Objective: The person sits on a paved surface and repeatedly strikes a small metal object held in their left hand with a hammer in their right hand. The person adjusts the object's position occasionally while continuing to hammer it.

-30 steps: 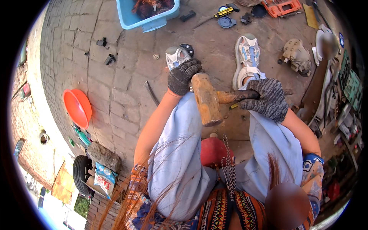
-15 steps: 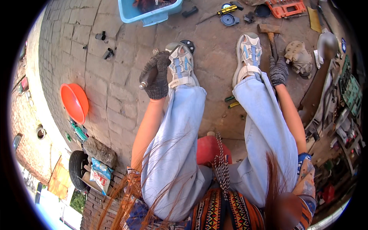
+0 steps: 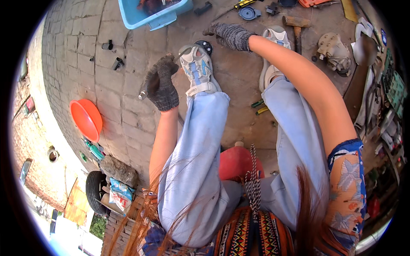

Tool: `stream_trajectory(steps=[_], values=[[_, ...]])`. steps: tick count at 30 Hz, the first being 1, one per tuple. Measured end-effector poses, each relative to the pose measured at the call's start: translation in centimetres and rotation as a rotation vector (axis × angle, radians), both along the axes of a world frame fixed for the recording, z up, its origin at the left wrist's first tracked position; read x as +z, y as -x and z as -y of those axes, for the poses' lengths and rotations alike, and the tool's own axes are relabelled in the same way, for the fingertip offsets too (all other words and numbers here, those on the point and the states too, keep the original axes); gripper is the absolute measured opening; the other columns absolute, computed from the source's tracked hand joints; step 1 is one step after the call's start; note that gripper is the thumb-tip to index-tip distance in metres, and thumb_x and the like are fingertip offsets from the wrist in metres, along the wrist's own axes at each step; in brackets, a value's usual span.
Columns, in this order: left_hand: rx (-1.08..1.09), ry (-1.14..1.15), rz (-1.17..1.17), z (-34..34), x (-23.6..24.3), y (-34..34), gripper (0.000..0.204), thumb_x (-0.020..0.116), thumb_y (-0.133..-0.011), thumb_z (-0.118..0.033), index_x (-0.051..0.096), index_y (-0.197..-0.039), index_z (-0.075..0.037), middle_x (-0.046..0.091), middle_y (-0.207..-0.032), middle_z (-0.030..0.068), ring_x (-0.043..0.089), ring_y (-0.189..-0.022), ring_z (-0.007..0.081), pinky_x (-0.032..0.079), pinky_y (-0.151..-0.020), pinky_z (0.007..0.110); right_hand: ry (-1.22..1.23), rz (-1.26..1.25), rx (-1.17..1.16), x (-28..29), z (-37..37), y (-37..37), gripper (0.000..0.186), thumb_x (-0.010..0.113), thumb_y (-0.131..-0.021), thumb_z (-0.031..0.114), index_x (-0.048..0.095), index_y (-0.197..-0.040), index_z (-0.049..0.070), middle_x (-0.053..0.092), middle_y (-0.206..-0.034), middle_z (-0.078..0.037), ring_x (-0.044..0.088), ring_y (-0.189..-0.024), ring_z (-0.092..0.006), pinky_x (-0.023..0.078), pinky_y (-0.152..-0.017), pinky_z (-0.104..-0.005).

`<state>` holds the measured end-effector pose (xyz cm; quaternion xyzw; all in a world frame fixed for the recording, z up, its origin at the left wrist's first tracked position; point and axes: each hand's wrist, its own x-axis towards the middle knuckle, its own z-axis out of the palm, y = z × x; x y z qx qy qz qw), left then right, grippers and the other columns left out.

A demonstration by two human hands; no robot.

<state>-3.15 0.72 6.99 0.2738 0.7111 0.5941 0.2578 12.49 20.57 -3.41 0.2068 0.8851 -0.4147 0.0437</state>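
Observation:
In a dark grey knit glove, my left hand [image 3: 161, 83] is closed around a narrow metal tool [image 3: 142, 95] left of my left shoe; one shiny end pokes out, and the grip hides the rest. My right hand [image 3: 232, 36], gloved the same way, reaches across to the left past the toe of my right shoe. Its fingers stretch out and nothing shows in them. Just below its fingertips, a round black part with small holes [image 3: 206, 46] lies against my left shoe [image 3: 197, 70]. A wooden-handled hammer [image 3: 297, 22] rests on the ground beyond my right shoe.
A blue tub [image 3: 158, 19] stands at the far left, an orange basin [image 3: 86, 120] nearer. Small black parts [image 3: 117, 63] lie on the paving. A muddy metal casting [image 3: 334, 52] sits right of the hammer. A green tool case [image 3: 392, 85] and clutter line the right.
My right hand has let go of the hammer, which stays on the ground, and has swung left toward the round black part. My left hand keeps its grip, slightly further left.

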Motion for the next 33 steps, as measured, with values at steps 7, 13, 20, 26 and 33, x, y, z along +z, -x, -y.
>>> stream_trajectory(steps=[7,13,20,26,33], values=[[0.055,0.055,0.029,-0.6,1.3,1.4,0.031,0.055,-0.096,-0.02,0.063,-0.099,0.01,0.067,-0.098,0.0208,0.068,-0.084,0.0275,0.059,-0.073,0.037,0.013,0.077,0.089,-2.6,3.7,3.9,0.052,0.06,-0.084,0.008,0.048,-0.134,0.019,0.045,-0.133,-0.016,0.053,-0.116,-0.0363,0.044,-0.099,-0.0434],[0.068,0.065,0.018,-1.4,2.6,1.8,0.032,0.055,-0.095,-0.021,0.062,-0.1,0.01,0.066,-0.1,0.0228,0.068,-0.087,0.0296,0.059,-0.073,0.039,0.103,0.1,-0.048,-3.1,4.5,2.9,0.033,0.052,-0.09,0.014,0.052,-0.123,0.013,0.053,-0.125,-0.018,0.054,-0.116,-0.0354,0.044,-0.098,-0.0434],[0.032,0.006,0.088,-0.9,0.9,1.0,0.029,0.055,-0.095,-0.018,0.062,-0.101,0.009,0.066,-0.103,0.0225,0.067,-0.091,0.0298,0.059,-0.076,0.04,0.19,0.025,-0.165,-3.6,4.6,1.9,0.035,0.058,-0.087,0.016,0.053,-0.12,0.009,0.056,-0.123,-0.019,0.056,-0.113,-0.0365,0.045,-0.096,-0.0427],[-0.395,0.09,-0.173,-0.1,0.7,-0.1,0.018,0.056,-0.09,-0.003,0.065,-0.103,0.006,0.067,-0.106,0.0158,0.065,-0.095,0.0244,0.051,-0.087,0.035,0.261,0.088,-0.279,-1.2,3.7,-1.7,0.032,0.065,-0.085,0.023,0.058,-0.111,0.006,0.066,-0.105,-0.016,0.062,-0.099,-0.032,0.049,-0.086,-0.0408],[-0.93,0.191,-0.488,-0.2,-0.5,-1.9,0.033,0.07,-0.07,-0.01,0.066,-0.103,-0.007,0.064,-0.113,0.0147,0.06,-0.109,0.0323,0.048,-0.091,0.04,1.062,0.242,-0.464,0.8,7.3,-2.7,0.036,0.054,-0.095,0.033,0.063,-0.102,-0.001,0.069,-0.084,-0.014,0.065,-0.065,-0.0202,0.054,-0.067,-0.0353]])
